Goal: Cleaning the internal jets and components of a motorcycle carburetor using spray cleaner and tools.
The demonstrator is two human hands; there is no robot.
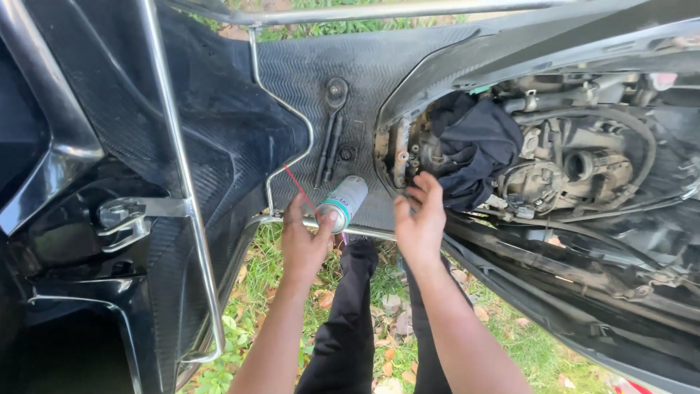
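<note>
My left hand (305, 237) touches the cap end of a silver spray can (345, 200) with a green band and a thin red straw (300, 190); the can lies on the scooter's ribbed black footboard (364, 80). My right hand (421, 219) hovers with fingers spread just right of the can, holding nothing, near the opened engine bay (576, 164). A dark cloth (474, 149) is stuffed into the engine bay beside my right fingertips.
Two black socket tools (332, 142) lie on the footboard above the can. A chrome guard rail (186, 190) runs down the left over black body panels. Grass and dry leaves (379, 306) lie below, with my dark trouser legs.
</note>
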